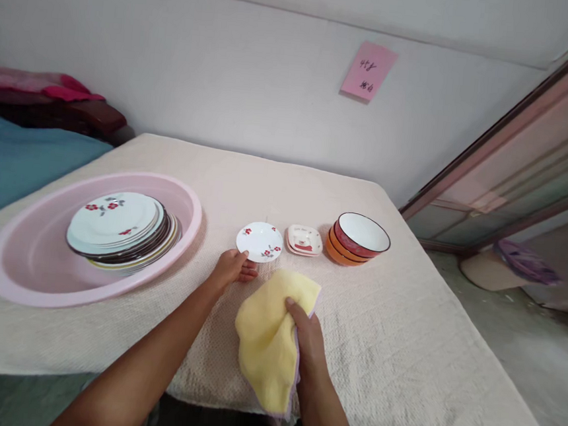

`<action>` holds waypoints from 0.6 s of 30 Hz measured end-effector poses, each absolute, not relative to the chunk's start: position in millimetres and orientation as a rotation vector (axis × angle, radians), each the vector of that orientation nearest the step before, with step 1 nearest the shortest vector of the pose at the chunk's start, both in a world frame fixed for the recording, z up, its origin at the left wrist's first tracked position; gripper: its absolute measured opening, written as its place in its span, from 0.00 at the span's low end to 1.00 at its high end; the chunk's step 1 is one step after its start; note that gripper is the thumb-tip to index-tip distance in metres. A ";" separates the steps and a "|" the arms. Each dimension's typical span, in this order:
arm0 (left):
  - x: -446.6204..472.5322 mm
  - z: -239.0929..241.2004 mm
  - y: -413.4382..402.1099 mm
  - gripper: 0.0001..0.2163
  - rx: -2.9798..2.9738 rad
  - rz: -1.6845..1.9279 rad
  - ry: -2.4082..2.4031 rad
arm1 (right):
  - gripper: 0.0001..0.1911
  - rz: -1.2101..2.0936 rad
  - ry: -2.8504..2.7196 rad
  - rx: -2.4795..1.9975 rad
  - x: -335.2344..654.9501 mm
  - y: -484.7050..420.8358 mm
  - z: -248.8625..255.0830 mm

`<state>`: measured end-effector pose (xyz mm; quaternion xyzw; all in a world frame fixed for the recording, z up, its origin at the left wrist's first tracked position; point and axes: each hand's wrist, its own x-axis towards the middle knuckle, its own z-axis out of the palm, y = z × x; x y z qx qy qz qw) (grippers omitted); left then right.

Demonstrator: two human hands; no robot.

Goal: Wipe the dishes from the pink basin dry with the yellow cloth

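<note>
My left hand (234,267) pinches the near edge of a small white plate (259,241) with red flowers, thumb on top and fingers beneath. Whether the plate rests on the cloth-covered table or is slightly raised, I cannot tell. My right hand (307,334) grips a yellow cloth (271,334) with a purple edge, which hangs over the table's front part. Just right of the plate lie small squarish dishes (304,240) with a red print, stacked together. Farther right stands a stack of bowls (361,234), a red one with white inside above orange ones.
A large pink basin (16,262) on the left holds a pile of plates (114,221), flowered ones on top. The table (401,356) has a cream textured cover. A wall with a pink note (368,71) rises behind; a bin (493,266) stands on the floor at right.
</note>
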<state>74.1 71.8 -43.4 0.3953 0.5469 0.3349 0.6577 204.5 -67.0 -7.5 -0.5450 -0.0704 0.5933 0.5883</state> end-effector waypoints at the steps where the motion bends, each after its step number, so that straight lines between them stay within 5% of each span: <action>1: 74.9 -43.6 71.6 0.10 0.893 0.755 1.239 | 0.20 1.377 -0.162 -1.273 205.0 -67.0 -8.0; 18: 83.9 -48.9 74.7 0.11 0.916 0.704 1.318 | 0.21 1.370 -0.186 -1.331 205.9 -70.1 -2.1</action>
